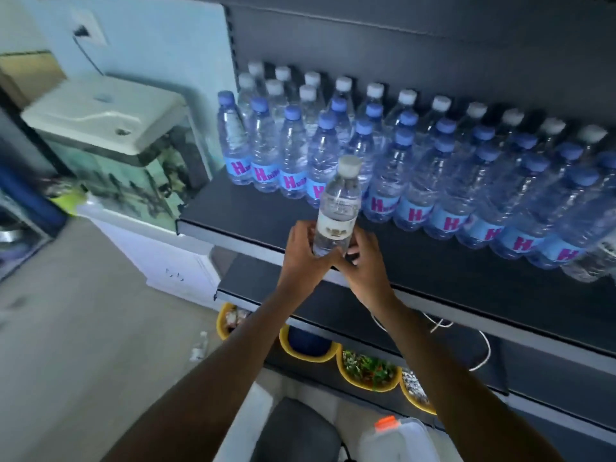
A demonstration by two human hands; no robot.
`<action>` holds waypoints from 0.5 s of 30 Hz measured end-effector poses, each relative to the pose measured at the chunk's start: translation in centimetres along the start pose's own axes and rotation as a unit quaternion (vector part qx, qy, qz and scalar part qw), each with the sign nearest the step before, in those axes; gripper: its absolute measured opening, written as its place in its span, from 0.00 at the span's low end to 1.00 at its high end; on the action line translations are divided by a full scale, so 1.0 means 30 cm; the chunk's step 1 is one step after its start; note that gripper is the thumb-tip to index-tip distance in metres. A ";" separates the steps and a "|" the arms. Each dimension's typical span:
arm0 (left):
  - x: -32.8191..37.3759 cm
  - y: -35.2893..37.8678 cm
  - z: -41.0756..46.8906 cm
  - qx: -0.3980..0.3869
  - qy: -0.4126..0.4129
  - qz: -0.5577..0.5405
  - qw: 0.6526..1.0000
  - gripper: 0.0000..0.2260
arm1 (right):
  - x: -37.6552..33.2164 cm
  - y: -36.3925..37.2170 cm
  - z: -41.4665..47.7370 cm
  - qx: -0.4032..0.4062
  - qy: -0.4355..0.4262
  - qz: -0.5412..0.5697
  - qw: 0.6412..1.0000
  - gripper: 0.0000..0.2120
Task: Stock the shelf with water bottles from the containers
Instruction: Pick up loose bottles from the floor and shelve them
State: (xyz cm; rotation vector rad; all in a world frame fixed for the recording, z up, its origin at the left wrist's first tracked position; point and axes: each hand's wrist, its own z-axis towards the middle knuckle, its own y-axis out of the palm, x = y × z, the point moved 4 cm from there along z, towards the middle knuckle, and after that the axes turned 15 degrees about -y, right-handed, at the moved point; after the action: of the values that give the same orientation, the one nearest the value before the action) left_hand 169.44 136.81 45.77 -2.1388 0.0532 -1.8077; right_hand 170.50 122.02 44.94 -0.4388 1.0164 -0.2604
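Observation:
A clear water bottle [338,208] with a white cap and a pale label stands upright near the front of the dark shelf [233,211]. My left hand [305,253] grips its lower part from the left. My right hand [365,258] grips it from the right, fingers curled round the base. Behind it stand rows of blue-capped bottles [413,191] with blue labels bearing a pink H, and white-capped bottles [375,91] at the back.
A fish tank [133,168] with a white lid stands left of the shelf. Below are lower shelves [450,331] with a white cord, yellow bowls [370,371] on the floor, a jug with an orange cap [386,425] and a small bottle [200,345] lying on the floor.

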 end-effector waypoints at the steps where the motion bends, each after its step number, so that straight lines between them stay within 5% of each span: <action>1: -0.015 -0.062 0.025 0.021 -0.004 0.010 1.000 0.23 | -0.021 0.060 0.035 -0.009 -0.008 0.003 1.000 0.26; 10: -0.118 -0.513 0.239 0.096 -0.041 0.052 0.993 0.24 | -0.154 0.510 0.310 -0.060 0.007 0.003 0.998 0.22; 13: -0.140 -0.597 0.314 0.168 -0.045 0.168 0.970 0.22 | -0.147 0.571 0.371 -0.064 0.074 -0.078 0.992 0.34; 15: -0.135 -0.632 0.373 0.190 -0.038 0.199 0.961 0.22 | -0.150 0.614 0.405 -0.071 0.092 -0.132 0.984 0.34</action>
State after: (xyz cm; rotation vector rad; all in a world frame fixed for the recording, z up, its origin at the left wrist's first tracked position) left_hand 175.91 158.25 45.73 -1.7715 0.1009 -1.3765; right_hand 178.83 142.94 45.20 -0.6904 1.1625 -0.4743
